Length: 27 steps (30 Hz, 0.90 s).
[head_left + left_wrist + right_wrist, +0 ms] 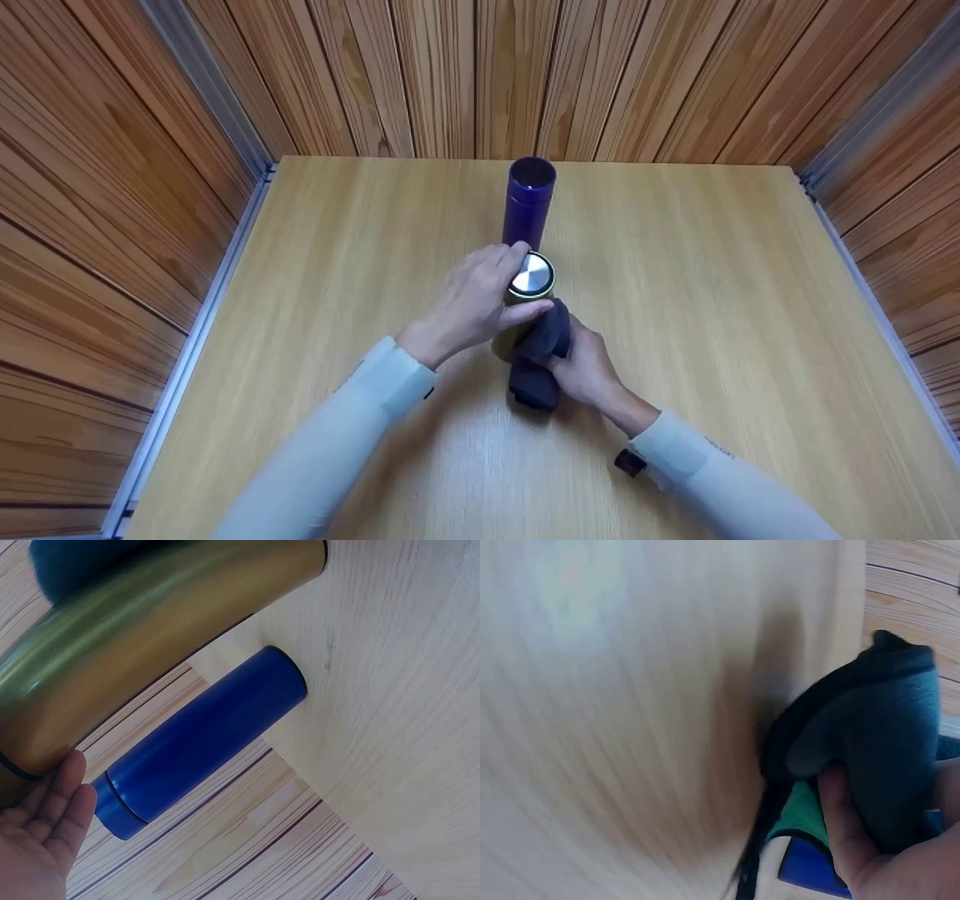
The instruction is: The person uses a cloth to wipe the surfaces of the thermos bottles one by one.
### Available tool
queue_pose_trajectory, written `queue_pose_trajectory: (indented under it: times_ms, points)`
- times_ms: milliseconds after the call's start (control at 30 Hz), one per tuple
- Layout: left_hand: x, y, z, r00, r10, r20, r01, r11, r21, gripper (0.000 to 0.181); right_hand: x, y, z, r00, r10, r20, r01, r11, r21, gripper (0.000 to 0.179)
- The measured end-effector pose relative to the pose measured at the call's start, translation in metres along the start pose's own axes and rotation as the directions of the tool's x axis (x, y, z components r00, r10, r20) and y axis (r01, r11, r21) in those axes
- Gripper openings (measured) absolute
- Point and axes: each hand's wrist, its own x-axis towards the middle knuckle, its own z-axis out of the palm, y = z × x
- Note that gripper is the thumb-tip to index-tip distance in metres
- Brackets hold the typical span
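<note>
A gold-green bottle (172, 611) with a shiny silver lid (532, 274) stands upright in the middle of the table. Around its top, my left hand (480, 292) curls, thumb on the near side and fingers on the far side. My right hand (586, 364) grips a folded dark grey cloth (544, 341) against the bottle's right side. Part of the cloth hangs below the fingers, and it hides much of the lower bottle. In the right wrist view, the thumb presses into the fold of the cloth (877, 735).
Just behind the gold-green bottle stands a blue-purple bottle (526, 214), its lower part hidden in the head view. The light wooden table (360, 225) is bordered by wood-panelled walls (510, 75) at the back and both sides, with metal strips (195, 337) along the side edges.
</note>
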Motion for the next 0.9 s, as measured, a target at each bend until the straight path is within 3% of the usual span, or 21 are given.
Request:
queue_pose_trajectory:
  times_ms: [333,500,667,900]
  points:
    - [-0.001,0.001,-0.002,0.999,-0.025,0.034,0.025,1.0,0.004,0.07,-0.013,-0.006,0.001,0.989,-0.11,-0.095,0.123,0.982,0.145,0.065]
    - [-0.001,0.001,-0.002,0.999,-0.021,0.031,0.021,1.0,0.001,0.07,-0.013,-0.004,0.0,0.972,-0.193,-0.136,0.218,0.956,0.196,0.06]
    - [-0.001,0.001,-0.003,0.997,-0.042,0.058,0.041,0.999,0.016,0.073,-0.011,-0.001,-0.006,0.957,-0.269,-0.108,0.288,0.919,0.267,0.055]
    - [0.0,0.002,-0.007,0.993,-0.062,0.096,0.058,0.997,0.048,0.075,-0.005,-0.003,-0.02,0.954,-0.296,-0.055,0.29,0.855,0.429,0.05]
